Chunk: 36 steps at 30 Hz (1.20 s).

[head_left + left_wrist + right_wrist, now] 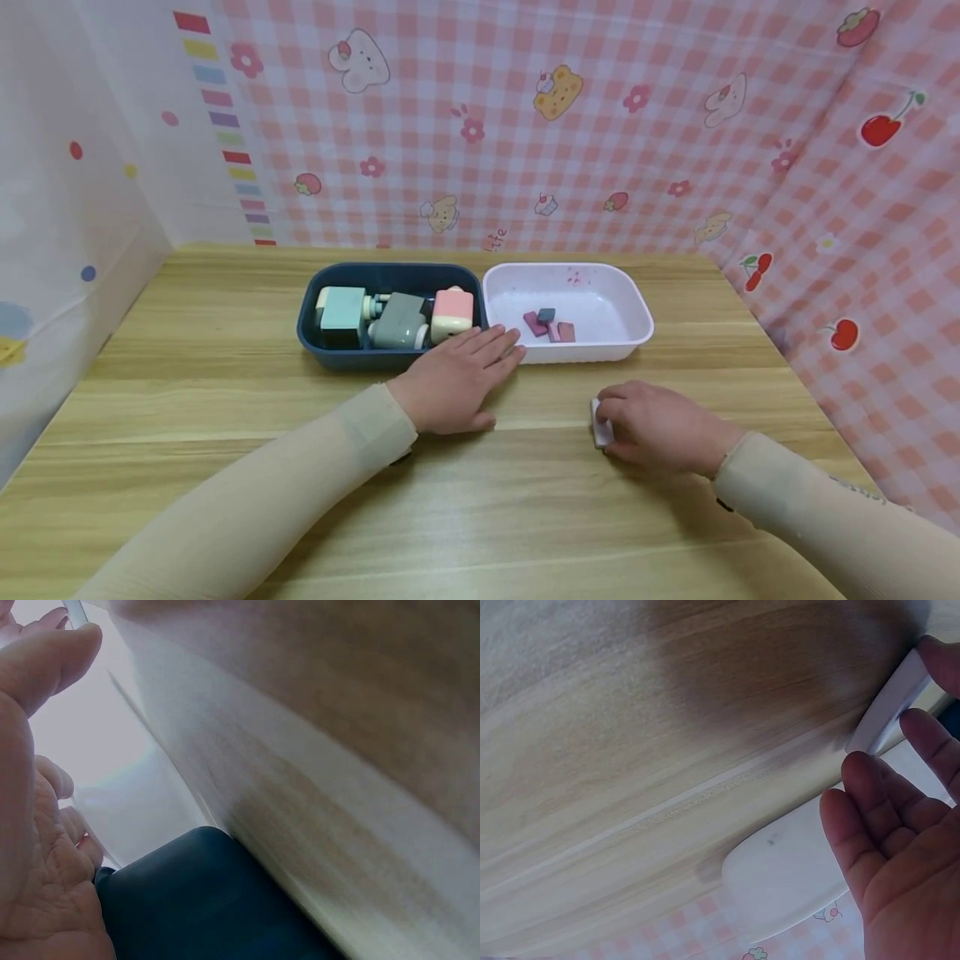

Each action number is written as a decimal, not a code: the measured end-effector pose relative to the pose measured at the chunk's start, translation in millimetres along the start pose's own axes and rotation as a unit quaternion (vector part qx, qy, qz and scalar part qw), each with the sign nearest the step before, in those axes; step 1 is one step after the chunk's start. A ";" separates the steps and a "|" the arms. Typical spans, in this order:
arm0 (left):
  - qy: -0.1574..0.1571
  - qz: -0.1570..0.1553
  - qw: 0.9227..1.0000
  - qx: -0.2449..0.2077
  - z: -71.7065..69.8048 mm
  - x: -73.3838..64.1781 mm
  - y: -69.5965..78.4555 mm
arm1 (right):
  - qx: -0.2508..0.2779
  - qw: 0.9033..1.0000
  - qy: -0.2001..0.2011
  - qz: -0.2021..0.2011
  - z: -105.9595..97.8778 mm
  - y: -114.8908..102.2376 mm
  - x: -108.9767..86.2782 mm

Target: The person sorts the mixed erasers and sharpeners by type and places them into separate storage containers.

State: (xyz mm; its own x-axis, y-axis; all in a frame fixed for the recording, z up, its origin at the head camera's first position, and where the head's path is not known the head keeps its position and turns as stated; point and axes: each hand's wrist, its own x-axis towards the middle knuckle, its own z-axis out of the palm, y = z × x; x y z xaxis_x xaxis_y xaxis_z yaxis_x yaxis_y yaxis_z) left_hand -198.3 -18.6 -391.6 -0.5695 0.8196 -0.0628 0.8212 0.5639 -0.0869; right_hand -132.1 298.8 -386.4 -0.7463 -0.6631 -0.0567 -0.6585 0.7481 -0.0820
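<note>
My right hand (663, 425) pinches a small, flat, whitish rectangular piece (602, 423) between thumb and fingers. In the right wrist view the piece (891, 701) stands tilted, close to the wooden surface, its grey face partly seen. Straight-fingered, my left hand (457, 379) lies at the front where the dark blue bin (360, 360) and the white bin (592, 354) meet, with fingertips by their rims. Several small pink and dark teal blocks (547, 315) lie in the white bin's left part.
Inside the dark blue bin sit a mint boxy item (343, 310), a grey-green one (402, 321) and a pink and cream one (453, 310). Both bins stand side by side on the wooden table (525, 517). Behind them hangs a pink checked cloth (495, 167).
</note>
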 end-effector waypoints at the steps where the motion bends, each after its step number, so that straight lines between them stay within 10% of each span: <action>1: 0.000 0.000 1.000 0.000 0.0 0.0 0.0 | -0.001 1.000 0.002 -0.002 -0.1 -0.2 0.1; 36: 0.001 -0.001 1.000 0.001 1.4 0.6 0.3 | 0.028 0.996 -0.055 0.059 -8.3 -9.6 6.4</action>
State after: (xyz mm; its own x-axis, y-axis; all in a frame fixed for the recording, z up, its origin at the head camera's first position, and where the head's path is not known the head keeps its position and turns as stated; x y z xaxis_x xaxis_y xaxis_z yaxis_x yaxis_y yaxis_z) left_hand -198.5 -18.1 -393.0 -0.5713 0.8185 -0.0605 0.8198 0.5656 -0.0892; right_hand -131.4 287.5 -377.8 -0.8005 -0.5722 -0.1784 -0.5588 0.8201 -0.1231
